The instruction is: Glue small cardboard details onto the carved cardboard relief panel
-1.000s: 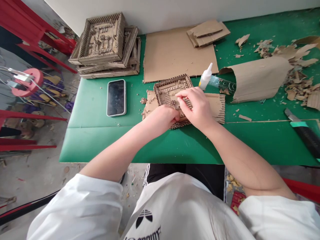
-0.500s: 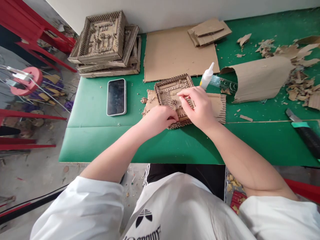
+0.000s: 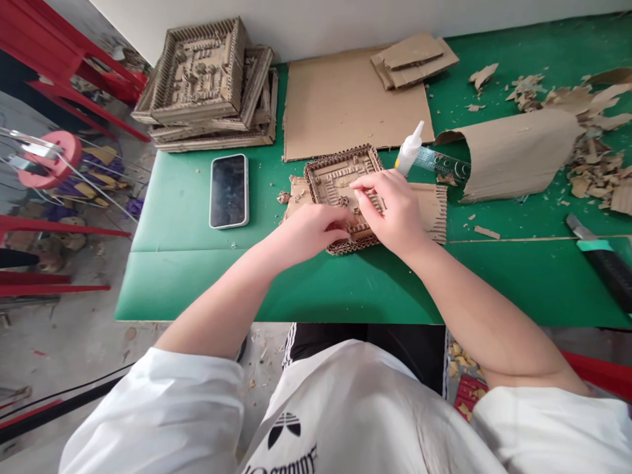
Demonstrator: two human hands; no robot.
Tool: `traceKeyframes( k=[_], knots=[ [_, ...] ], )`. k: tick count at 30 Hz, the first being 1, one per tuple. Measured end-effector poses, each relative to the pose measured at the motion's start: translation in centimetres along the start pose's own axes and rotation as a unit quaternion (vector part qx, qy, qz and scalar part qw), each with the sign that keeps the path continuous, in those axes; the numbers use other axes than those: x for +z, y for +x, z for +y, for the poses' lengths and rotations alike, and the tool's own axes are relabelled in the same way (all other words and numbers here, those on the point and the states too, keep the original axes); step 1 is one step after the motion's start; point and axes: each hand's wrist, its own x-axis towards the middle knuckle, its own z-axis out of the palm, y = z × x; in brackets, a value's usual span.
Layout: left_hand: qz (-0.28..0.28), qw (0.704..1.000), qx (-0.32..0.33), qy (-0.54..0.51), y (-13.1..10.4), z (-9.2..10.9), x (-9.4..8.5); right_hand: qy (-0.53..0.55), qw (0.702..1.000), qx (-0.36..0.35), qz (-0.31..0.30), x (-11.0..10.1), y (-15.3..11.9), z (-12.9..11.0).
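The left hand (image 3: 311, 232) steadies the cardboard relief frame (image 3: 340, 187) on the desk (image 3: 197, 263), grip curled, while the right hand (image 3: 390, 210) pinches 1 small piece (glue bottle (image 3: 409, 150) near).

Left hand (image 3: 311, 232) shifted up and slightly left from a second ago, fingers now spread over lower left corner of cardboard frame (image 3: 340, 181) at frame centre. Right hand (image 3: 390, 207) raised marginally, fingertips drawn nearer frame's middle. Whole scene displaced slightly upward in view.
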Motion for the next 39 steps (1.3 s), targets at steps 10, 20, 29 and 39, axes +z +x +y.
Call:
traceKeyframes(
  k=[10,20,29,39],
  knots=[
    [-0.011,0.974,-0.015,-0.225,-0.1,-1.3,-0.2,0.011,1.000,-0.001,0.002,0.0,-0.1,0.1],
    [0.041,0.923,-0.063,-0.379,0.0,-2.3,-0.1,0.080,0.978,0.033,-0.189,-1.6,0.4,-0.6],
    [0.054,0.909,-0.091,-0.404,0.1,-1.9,-0.1,0.050,0.975,0.002,-0.215,-0.6,0.0,0.0],
    [0.044,0.877,-0.078,-0.473,-0.2,-2.5,-0.5,0.064,0.970,0.031,-0.232,-1.3,0.4,-0.6]
  ],
)
